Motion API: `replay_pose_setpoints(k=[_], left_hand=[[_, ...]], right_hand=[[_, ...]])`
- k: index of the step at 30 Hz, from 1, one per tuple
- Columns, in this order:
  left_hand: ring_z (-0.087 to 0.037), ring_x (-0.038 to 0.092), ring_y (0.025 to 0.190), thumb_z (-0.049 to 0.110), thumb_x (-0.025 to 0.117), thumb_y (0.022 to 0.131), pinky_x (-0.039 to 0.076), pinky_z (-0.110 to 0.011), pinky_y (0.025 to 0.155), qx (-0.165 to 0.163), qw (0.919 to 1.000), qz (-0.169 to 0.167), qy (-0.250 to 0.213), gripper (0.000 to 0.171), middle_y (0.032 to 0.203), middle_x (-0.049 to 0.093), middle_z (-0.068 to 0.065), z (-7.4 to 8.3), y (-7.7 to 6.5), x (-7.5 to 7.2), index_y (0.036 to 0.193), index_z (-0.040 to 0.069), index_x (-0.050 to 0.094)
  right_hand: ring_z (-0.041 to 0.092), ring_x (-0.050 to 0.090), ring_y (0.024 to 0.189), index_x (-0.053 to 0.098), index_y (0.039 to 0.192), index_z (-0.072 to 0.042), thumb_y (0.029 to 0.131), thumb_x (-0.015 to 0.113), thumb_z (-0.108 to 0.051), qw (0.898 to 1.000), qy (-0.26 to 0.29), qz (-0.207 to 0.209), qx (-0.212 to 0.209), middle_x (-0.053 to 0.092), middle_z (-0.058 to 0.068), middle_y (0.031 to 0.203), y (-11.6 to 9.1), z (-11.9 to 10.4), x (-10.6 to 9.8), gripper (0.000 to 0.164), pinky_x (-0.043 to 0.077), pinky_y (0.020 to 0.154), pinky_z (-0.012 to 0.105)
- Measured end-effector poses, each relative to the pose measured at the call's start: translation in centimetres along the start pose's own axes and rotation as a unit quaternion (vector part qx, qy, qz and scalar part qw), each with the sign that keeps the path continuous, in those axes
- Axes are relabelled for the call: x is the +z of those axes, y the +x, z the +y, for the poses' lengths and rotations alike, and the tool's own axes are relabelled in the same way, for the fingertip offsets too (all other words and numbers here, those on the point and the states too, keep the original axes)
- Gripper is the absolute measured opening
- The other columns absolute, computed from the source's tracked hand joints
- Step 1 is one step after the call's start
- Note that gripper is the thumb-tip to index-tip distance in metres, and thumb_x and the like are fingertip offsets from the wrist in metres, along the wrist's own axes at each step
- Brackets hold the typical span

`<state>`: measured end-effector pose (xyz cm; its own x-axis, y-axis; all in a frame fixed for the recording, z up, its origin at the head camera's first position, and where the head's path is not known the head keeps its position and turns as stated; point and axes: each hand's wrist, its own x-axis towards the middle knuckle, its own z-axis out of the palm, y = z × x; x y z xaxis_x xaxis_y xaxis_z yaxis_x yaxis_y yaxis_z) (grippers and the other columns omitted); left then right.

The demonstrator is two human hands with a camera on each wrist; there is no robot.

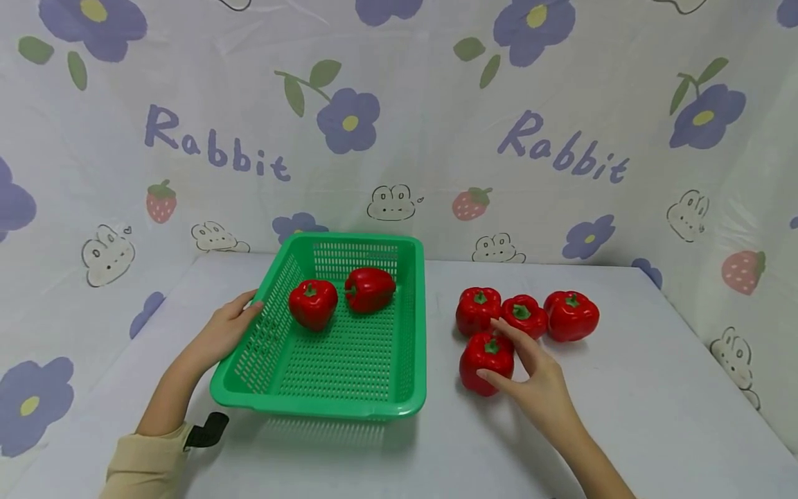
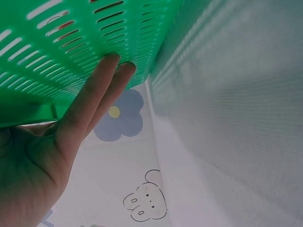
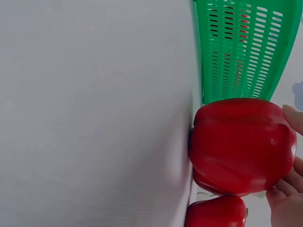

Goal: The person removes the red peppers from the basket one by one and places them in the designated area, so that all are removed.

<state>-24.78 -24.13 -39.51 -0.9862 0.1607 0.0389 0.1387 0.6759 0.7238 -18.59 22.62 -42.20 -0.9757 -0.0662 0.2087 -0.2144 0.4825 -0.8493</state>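
My left hand (image 1: 226,331) holds the left rim of a green plastic basket (image 1: 411,346), thumb by the rim. In the left wrist view two fingers (image 2: 97,90) lie against its slotted outer wall. Two red bell peppers lie inside: one stem up (image 1: 314,305), the other on its side (image 1: 373,290). Right of the basket, my right hand (image 1: 541,382) grips a red bell pepper (image 1: 483,367) between thumb and fingers. In the right wrist view this pepper (image 3: 241,146) appears at the table surface, the fingers at its top.
Behind the gripped pepper stand three more red bell peppers: a left one (image 1: 477,312), a middle one (image 1: 522,315) and a right one (image 1: 571,316). A white tabletop (image 1: 654,388) lies beneath everything. A patterned cloth (image 1: 424,138) hangs behind and at the sides.
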Motion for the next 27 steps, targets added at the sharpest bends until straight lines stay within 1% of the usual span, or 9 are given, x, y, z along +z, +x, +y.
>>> replay_pose_setpoints(k=[4,8,13,15,17,22,25,27], left_hand=[[-0.028,0.064,0.099,0.037,0.032,0.107,0.049,-0.031,0.078,0.001,1.0000,-0.004,-0.006,0.059,0.131,0.055,-0.032,0.18,-0.08,-0.08,0.151,-0.003,0.027],[-0.028,0.066,0.098,0.037,0.032,0.107,0.051,-0.030,0.077,0.002,0.9999,-0.007,-0.013,0.060,0.131,0.055,-0.032,0.33,-0.11,-0.13,0.151,-0.004,0.026],[-0.027,0.066,0.096,0.037,0.032,0.107,0.051,-0.030,0.076,0.000,0.9999,-0.007,-0.014,0.060,0.130,0.055,-0.032,0.33,-0.09,-0.12,0.152,-0.003,0.026],[-0.028,0.065,0.099,0.037,0.032,0.107,0.051,-0.031,0.078,0.000,0.9999,-0.006,-0.010,0.060,0.132,0.054,-0.032,0.30,-0.11,-0.10,0.152,-0.003,0.026],[-0.029,0.065,0.099,0.037,0.032,0.107,0.051,-0.032,0.078,0.001,0.9999,-0.006,-0.009,0.060,0.132,0.054,-0.032,0.27,-0.12,-0.09,0.152,-0.002,0.027],[-0.026,0.066,0.094,0.037,0.032,0.107,0.051,-0.030,0.075,0.000,0.9999,-0.006,-0.014,0.059,0.128,0.056,-0.032,0.23,-0.13,-0.08,0.151,-0.003,0.027],[-0.025,0.066,0.093,0.036,0.032,0.107,0.051,-0.029,0.075,-0.001,0.9999,-0.006,-0.013,0.059,0.127,0.057,-0.032,0.26,-0.14,-0.09,0.151,-0.003,0.027],[-0.025,0.067,0.092,0.036,0.032,0.107,0.051,-0.029,0.074,-0.001,0.9999,-0.005,-0.012,0.059,0.126,0.057,-0.032,0.27,-0.12,-0.10,0.151,-0.003,0.027]], right_hand=[[0.027,0.030,0.147,0.044,0.145,-0.032,0.080,0.082,-0.025,1.000,0.009,0.002,-0.003,0.044,-0.002,0.151,-0.29,-0.19,-0.05,0.076,0.038,0.107,0.048],[0.024,0.030,0.148,0.044,0.145,-0.032,0.080,0.081,-0.025,1.000,0.011,0.004,0.000,0.044,-0.004,0.151,-0.42,-0.26,-0.13,0.076,0.035,0.109,0.046],[0.023,0.032,0.147,0.044,0.145,-0.031,0.081,0.081,-0.024,1.000,0.011,0.005,-0.007,0.046,-0.004,0.150,-0.45,0.05,-0.17,0.075,0.035,0.109,0.043],[0.021,0.032,0.147,0.044,0.145,-0.031,0.081,0.081,-0.024,1.000,0.008,0.005,-0.010,0.047,-0.006,0.149,-0.48,0.24,-0.17,0.074,0.035,0.108,0.039],[0.019,0.034,0.146,0.044,0.145,-0.032,0.081,0.081,-0.025,1.000,0.005,0.005,-0.014,0.047,-0.008,0.149,-0.52,0.38,-0.18,0.074,0.035,0.108,0.032],[0.017,0.034,0.146,0.044,0.145,-0.033,0.081,0.080,-0.025,1.000,0.009,0.008,-0.024,0.048,-0.010,0.148,-0.60,0.50,-0.20,0.074,0.032,0.106,0.014],[0.018,0.034,0.146,0.045,0.145,-0.030,0.081,0.081,-0.023,0.999,0.016,0.008,-0.027,0.049,-0.006,0.148,-0.63,0.49,-0.19,0.074,0.031,0.104,0.010],[0.020,0.034,0.146,0.046,0.144,-0.029,0.081,0.081,-0.022,0.999,0.019,0.007,-0.027,0.049,-0.004,0.148,-0.68,0.43,-0.18,0.073,0.031,0.105,0.010]])
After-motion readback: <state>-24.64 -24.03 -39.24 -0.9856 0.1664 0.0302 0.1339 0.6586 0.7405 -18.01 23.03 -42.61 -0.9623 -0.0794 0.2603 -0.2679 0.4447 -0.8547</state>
